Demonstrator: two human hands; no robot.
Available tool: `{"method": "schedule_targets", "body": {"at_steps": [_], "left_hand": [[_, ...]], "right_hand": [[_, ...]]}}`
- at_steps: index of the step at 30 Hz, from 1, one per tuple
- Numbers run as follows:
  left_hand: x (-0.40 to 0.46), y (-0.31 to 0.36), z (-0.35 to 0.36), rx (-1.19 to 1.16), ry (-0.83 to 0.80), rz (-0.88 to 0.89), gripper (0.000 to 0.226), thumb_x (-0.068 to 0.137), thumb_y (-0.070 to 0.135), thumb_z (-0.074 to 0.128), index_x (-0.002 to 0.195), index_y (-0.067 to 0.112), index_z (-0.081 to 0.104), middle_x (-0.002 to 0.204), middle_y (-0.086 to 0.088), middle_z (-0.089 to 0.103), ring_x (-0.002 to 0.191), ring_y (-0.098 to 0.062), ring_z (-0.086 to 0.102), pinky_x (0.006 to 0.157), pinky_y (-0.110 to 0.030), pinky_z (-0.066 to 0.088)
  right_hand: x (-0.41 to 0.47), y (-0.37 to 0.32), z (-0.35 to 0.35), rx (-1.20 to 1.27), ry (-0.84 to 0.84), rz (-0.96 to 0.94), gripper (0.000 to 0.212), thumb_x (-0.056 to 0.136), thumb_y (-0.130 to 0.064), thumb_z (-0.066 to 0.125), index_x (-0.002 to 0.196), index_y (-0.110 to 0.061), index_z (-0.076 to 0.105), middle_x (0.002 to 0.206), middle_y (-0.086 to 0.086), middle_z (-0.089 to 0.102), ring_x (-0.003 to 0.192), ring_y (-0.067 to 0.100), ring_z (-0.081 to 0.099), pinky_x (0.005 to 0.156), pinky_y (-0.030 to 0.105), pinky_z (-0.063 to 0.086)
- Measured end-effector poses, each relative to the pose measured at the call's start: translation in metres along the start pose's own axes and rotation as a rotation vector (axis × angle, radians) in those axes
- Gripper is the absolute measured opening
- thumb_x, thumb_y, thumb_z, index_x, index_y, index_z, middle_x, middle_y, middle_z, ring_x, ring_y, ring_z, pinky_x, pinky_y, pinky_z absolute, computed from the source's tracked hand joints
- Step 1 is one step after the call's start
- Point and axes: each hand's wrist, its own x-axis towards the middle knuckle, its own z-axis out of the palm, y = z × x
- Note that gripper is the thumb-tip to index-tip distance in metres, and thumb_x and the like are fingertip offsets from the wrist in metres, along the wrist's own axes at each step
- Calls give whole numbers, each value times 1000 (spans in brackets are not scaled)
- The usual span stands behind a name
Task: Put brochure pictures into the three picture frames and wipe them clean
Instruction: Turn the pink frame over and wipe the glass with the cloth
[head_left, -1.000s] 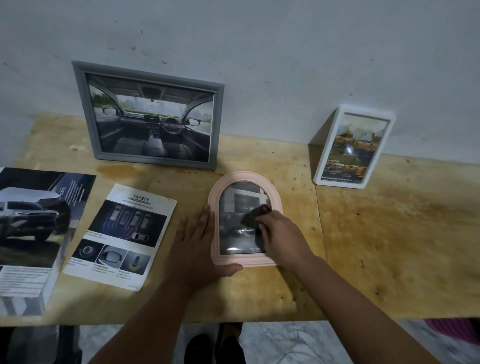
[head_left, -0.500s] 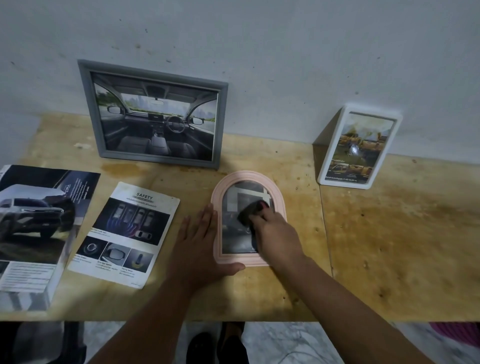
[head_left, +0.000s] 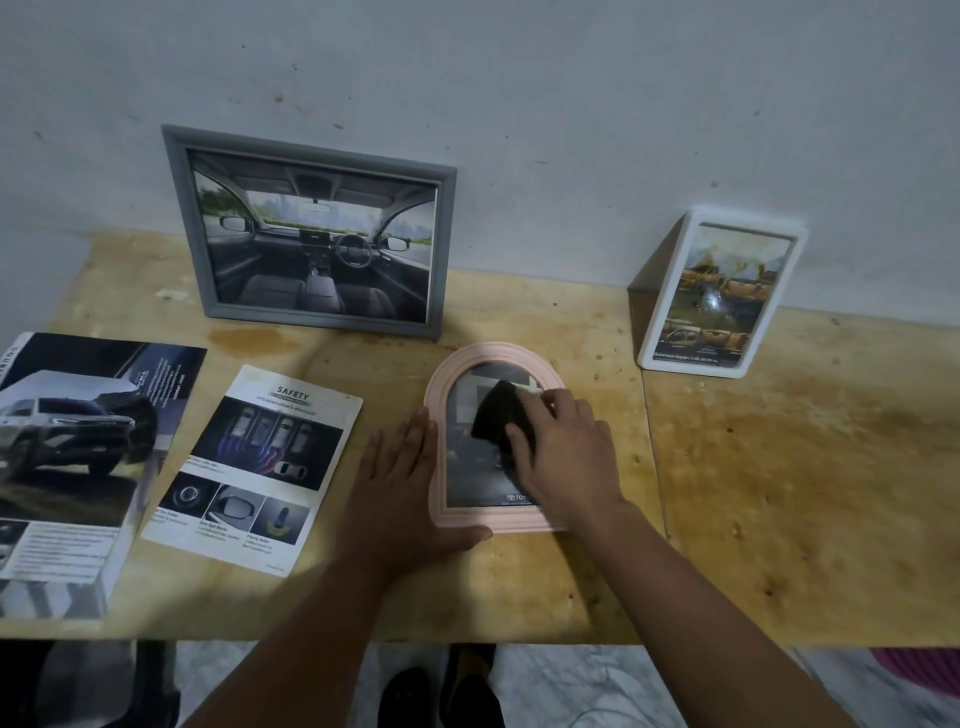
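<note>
A pink arched frame (head_left: 456, 370) lies flat on the wooden table (head_left: 779, 467), with a dark picture in it. My right hand (head_left: 566, 452) grips a dark cloth (head_left: 500, 415) and presses it on the upper part of the glass. My left hand (head_left: 410, 493) lies flat on the table, fingers straight against the frame's left edge and thumb along its bottom edge. A grey frame (head_left: 179, 218) with a car-interior picture leans on the wall at the back. A white frame (head_left: 719, 291) with a yellowish picture leans at the back right.
A loose brochure page headed SAFETY (head_left: 254, 467) lies left of my left hand. A thick brochure (head_left: 72, 457) with a car on its cover sits at the table's left edge. The table's front edge runs just below my forearms, with floor and dark shoes (head_left: 441, 691) beneath.
My right hand has slid the cloth up the glass, from the middle toward the arch. My left hand and the pink frame have stayed where they were.
</note>
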Motion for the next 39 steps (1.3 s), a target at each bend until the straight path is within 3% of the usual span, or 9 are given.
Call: {"method": "schedule_targets", "body": {"at_steps": [5, 9, 14, 17, 23, 27, 30, 33, 39], "left_hand": [[-1, 0, 1, -1, 27, -1, 140, 68, 105, 32, 165, 9, 2, 173, -10, -7, 161, -25, -3, 130, -52, 5], [0, 1, 0, 9, 33, 7, 140, 68, 104, 35, 165, 6, 7, 174, -12, -2, 161, -27, 1, 129, -55, 9], [-1, 2, 0, 15, 49, 16, 138, 70, 103, 35, 164, 5, 12, 174, -12, 3, 161, -27, 6, 129, -55, 10], [-1, 2, 1, 18, 54, 15, 136, 71, 103, 36, 164, 5, 15, 173, -13, 7, 161, -28, 10, 128, -55, 13], [-1, 2, 0, 18, 54, 13, 138, 70, 103, 34, 164, 5, 12, 173, -14, 5, 161, -28, 8, 129, -56, 12], [0, 3, 1, 10, 43, 8, 139, 69, 104, 35, 164, 5, 13, 173, -14, 6, 161, -28, 10, 128, -57, 14], [-1, 3, 0, 8, 51, 2, 138, 69, 105, 32, 164, 6, 14, 173, -13, 4, 160, -28, 9, 128, -56, 13], [-1, 2, 1, 7, 59, 10, 138, 70, 104, 34, 164, 6, 14, 173, -13, 4, 160, -28, 8, 128, -55, 11], [0, 1, 3, 6, 57, 12, 139, 69, 104, 34, 164, 6, 10, 173, -12, 1, 161, -27, 7, 128, -56, 11]], "right_hand": [[-26, 16, 38, -95, -25, -131, 59, 91, -26, 69, 147, -22, 51, 130, 13, 58, 109, 32, 53, 79, 45, 51], [-8, 19, 27, 241, 23, -135, 49, 93, -11, 63, 141, -14, 59, 122, 11, 59, 105, 30, 54, 83, 44, 54], [35, 10, 25, -28, -4, -140, 55, 98, -31, 51, 152, -22, 43, 136, 13, 52, 108, 35, 52, 82, 46, 50], [31, 1, 36, -180, -31, -130, 54, 98, -36, 54, 150, -22, 47, 131, 16, 57, 103, 37, 54, 80, 46, 43], [-29, 10, 35, -133, -28, -256, 52, 93, -29, 64, 143, -19, 55, 112, 12, 55, 93, 29, 53, 72, 41, 46], [-29, 8, 29, -72, 30, -217, 47, 101, -46, 44, 139, -22, 58, 121, 9, 55, 104, 28, 51, 78, 43, 45], [-22, 2, 36, -92, -5, -233, 47, 101, -36, 49, 143, -18, 54, 135, 11, 54, 110, 31, 54, 83, 44, 48], [-30, 5, 49, -74, -22, -321, 47, 93, -19, 62, 140, -14, 59, 130, 13, 59, 104, 34, 59, 78, 44, 51], [-32, 20, 46, -90, 3, -453, 47, 96, -24, 60, 141, -12, 57, 136, 14, 58, 107, 33, 58, 79, 44, 51]]}}
